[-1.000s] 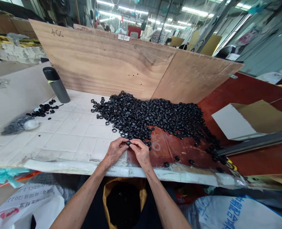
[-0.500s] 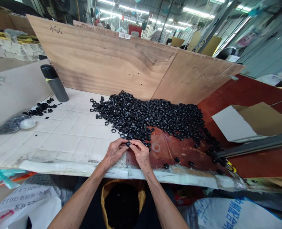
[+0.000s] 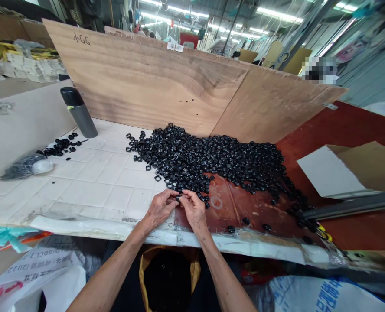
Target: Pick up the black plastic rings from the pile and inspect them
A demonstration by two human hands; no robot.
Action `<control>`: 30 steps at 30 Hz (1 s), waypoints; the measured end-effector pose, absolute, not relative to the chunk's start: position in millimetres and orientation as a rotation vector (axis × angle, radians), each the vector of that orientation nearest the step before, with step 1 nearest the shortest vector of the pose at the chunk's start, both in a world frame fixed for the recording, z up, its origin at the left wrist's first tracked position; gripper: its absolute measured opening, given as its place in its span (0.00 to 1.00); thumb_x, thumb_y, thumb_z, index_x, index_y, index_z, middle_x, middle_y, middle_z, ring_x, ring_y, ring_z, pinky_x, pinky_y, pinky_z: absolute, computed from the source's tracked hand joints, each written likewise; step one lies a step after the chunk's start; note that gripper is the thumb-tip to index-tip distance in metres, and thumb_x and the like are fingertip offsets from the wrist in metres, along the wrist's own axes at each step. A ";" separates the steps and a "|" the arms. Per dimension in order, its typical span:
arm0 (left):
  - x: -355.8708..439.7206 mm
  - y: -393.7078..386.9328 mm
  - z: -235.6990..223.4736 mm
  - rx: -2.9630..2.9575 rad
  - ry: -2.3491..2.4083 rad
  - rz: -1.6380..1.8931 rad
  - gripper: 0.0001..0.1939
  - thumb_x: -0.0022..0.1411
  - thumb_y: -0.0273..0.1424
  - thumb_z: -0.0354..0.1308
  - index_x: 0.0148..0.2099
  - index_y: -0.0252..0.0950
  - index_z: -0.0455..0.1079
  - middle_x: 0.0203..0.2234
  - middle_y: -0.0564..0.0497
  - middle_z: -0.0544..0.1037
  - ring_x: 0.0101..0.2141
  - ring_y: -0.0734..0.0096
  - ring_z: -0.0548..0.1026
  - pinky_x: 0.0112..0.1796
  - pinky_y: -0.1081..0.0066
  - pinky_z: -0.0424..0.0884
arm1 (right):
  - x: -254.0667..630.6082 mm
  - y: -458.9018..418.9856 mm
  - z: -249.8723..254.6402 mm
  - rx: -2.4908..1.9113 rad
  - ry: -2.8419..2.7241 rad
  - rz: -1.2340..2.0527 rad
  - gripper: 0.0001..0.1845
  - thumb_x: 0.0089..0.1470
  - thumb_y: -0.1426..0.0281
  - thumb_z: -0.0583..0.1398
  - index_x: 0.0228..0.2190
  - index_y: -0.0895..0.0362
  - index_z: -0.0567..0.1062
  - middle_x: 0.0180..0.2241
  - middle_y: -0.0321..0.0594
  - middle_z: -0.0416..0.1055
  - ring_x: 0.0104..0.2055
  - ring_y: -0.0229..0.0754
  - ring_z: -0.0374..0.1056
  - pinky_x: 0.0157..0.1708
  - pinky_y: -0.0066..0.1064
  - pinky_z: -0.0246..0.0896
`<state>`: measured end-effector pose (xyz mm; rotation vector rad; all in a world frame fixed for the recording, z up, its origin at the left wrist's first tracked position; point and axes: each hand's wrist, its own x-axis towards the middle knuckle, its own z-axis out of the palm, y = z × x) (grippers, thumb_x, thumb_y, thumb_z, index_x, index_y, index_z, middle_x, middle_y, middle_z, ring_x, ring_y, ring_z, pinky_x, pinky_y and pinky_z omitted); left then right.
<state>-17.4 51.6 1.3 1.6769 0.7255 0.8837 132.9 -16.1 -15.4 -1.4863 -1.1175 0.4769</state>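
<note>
My left hand (image 3: 161, 207) and my right hand (image 3: 193, 209) meet at the near edge of a large heap of small black ring-like parts (image 3: 192, 158). Between the fingertips of both hands is one small black ring (image 3: 178, 197), largely covered by the fingers. Both hands are closed in a pinch on it. The heap spreads over white tiles and a reddish-brown board (image 3: 223, 199). A few loose black pieces (image 3: 246, 221) lie on that board, right of my right hand.
A dark grey bottle (image 3: 83, 117) stands at the back left, with a plastic bag of black pieces (image 3: 26, 167) nearby. Wooden panels (image 3: 147, 82) close off the back. At right are an open cardboard box (image 3: 348, 169) and a metal bar (image 3: 351, 206). Below sits a yellow-rimmed sack (image 3: 142, 277).
The view has shifted slightly, so the whole scene sits a little further right. My fingers have closed more over the black ring, which shows less now.
</note>
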 end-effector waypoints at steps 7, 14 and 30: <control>-16.7 51.1 2.3 1.596 0.686 0.844 0.12 0.60 0.27 0.60 0.48 0.36 0.74 0.38 0.49 0.83 0.37 0.67 0.83 0.43 0.67 0.79 | 130.4 -24.1 -3.4 -1.499 -1.219 0.489 0.12 0.61 0.61 0.60 0.38 0.55 0.78 0.30 0.39 0.77 0.28 0.40 0.72 0.29 0.29 0.69; -18.5 49.5 3.5 1.615 0.626 0.821 0.12 0.61 0.25 0.59 0.48 0.36 0.75 0.39 0.49 0.82 0.38 0.67 0.82 0.43 0.69 0.78 | 130.0 -21.6 -6.9 -1.641 -1.286 0.343 0.25 0.65 0.58 0.57 0.19 0.56 0.71 0.17 0.33 0.66 0.21 0.37 0.61 0.26 0.28 0.57; -17.9 50.2 12.6 1.576 0.662 0.793 0.12 0.59 0.26 0.59 0.46 0.36 0.74 0.36 0.50 0.82 0.37 0.67 0.82 0.42 0.69 0.77 | 129.4 -23.4 -4.3 -1.666 -1.257 0.326 0.24 0.67 0.57 0.54 0.22 0.55 0.71 0.19 0.34 0.67 0.23 0.37 0.63 0.28 0.28 0.57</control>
